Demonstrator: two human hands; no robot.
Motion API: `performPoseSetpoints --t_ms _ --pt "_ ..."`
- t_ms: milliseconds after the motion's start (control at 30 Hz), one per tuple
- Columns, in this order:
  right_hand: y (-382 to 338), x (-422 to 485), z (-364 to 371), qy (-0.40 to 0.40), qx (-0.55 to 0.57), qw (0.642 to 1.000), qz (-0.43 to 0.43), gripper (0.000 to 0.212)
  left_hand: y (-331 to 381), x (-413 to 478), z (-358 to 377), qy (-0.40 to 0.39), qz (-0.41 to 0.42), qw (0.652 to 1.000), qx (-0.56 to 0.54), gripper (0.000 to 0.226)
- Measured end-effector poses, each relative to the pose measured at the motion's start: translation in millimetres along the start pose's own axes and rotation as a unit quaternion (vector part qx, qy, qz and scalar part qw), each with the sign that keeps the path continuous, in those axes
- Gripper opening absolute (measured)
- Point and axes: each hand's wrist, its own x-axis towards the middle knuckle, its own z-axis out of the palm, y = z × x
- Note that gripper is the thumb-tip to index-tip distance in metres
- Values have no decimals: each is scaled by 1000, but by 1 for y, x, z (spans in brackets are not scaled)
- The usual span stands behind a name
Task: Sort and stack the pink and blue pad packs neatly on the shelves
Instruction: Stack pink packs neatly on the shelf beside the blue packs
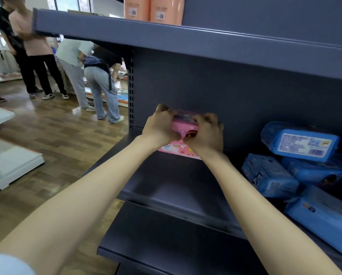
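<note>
Pink pad packs (183, 132) stand stacked at the back left of the dark grey middle shelf (172, 187). My left hand (160, 126) grips the top pink pack from its left side. From the right, my right hand (207, 133) grips the same pack, fingers curled over its top edge. A lower pink pack (174, 148) shows beneath my wrists. Several blue pad packs (299, 143) lie in a loose, tilted pile at the right end of the shelf, apart from both hands.
The upper shelf (186, 36) overhangs close above and carries orange packs (156, 8). A lower grey shelf (166, 241) juts out beneath. Several people (98, 80) stand on the wooden floor to the left, near white shelving (9, 161).
</note>
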Motion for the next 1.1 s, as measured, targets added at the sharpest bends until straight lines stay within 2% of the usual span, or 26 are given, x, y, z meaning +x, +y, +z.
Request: performPoseSetpoints --t_ms 433,1100 --pt "15 36 9 96 5 995 34 54 1 52 14 28 73 996 -43 65" --pt "6 74 36 99 3 995 9 52 -32 99 31 54 76 993 -79 64"
